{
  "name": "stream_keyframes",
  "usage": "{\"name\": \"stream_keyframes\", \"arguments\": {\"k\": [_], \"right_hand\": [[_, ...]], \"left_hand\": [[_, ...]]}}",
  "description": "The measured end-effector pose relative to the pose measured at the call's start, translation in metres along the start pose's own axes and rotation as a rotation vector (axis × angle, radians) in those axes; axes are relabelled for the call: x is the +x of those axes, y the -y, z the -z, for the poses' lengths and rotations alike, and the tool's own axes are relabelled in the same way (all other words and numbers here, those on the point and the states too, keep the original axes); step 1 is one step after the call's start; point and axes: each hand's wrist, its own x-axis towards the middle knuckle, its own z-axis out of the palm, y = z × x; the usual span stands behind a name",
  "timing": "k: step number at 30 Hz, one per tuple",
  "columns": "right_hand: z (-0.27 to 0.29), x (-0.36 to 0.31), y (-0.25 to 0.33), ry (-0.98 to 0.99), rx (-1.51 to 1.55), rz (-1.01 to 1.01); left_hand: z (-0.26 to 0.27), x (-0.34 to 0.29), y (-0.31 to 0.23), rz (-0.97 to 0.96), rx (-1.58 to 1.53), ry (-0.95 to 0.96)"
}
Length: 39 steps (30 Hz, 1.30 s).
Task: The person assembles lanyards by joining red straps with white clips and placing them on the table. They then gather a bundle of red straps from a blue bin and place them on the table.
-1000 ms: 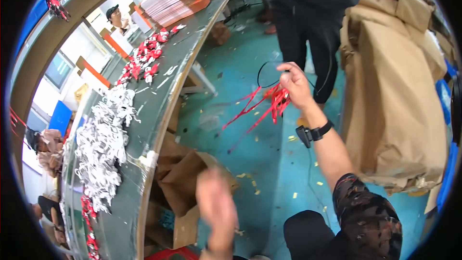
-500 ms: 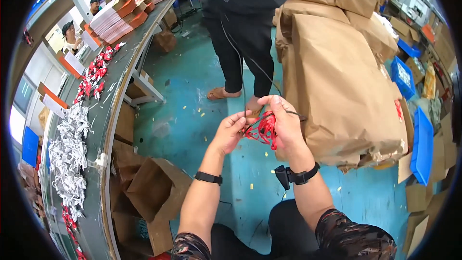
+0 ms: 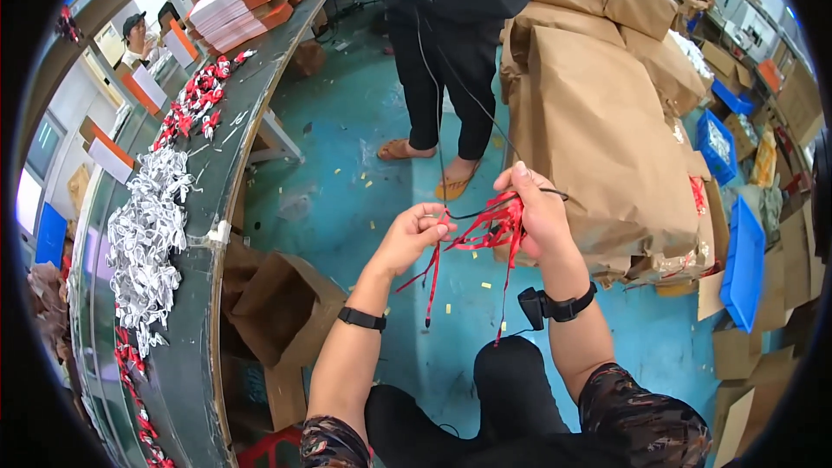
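Observation:
A tangled bundle of thin red cords with black bits (image 3: 501, 224) is stretched between my two hands over the floor. My right hand (image 3: 542, 215) is closed on the thick part of it, thumb on top. My left hand (image 3: 411, 241) pinches several red strands near their ends. Loose strands hang below both hands, one with a dark tip. A black cord (image 3: 472, 213) also passes between the hands and pokes out past the right one. Thin dark lines rise from the hands in front of a standing person's legs (image 3: 442, 78).
On the left, a curved workbench (image 3: 195, 295) holds a white cord heap (image 3: 147, 234), red and white pieces (image 3: 195, 95) and stacked orange-edged cards (image 3: 238, 13). An open carton (image 3: 286, 312) is beneath it. Brown paper-wrapped bales (image 3: 607, 139) stand right, with blue trays (image 3: 744, 264) beyond.
My hands have moved apart, the right one rightward. The red bundle, compact before, is now drawn out with strands dangling. The view has shifted slightly.

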Motion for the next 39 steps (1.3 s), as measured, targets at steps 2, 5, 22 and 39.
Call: {"name": "stream_keyframes", "arguments": {"k": [2, 5, 22, 39], "right_hand": [[-0.001, -0.006, 0.008, 0.031, -0.027, -0.038], [0.003, -0.021, 0.017, 0.077, -0.109, -0.092], [0.024, -0.198, 0.096, 0.095, -0.694, -0.838], [0.212, -0.274, 0.194, 0.371, -1.562, -0.698]], "left_hand": [[-0.005, -0.004, -0.006, 0.073, 0.062, -0.12], [-0.012, -0.01, -0.022, 0.123, 0.056, -0.217], [-0.182, -0.237, -0.342, -0.26, 0.264, -0.672], [-0.214, -0.357, -0.428, 0.104, -0.832, -0.807]]}}
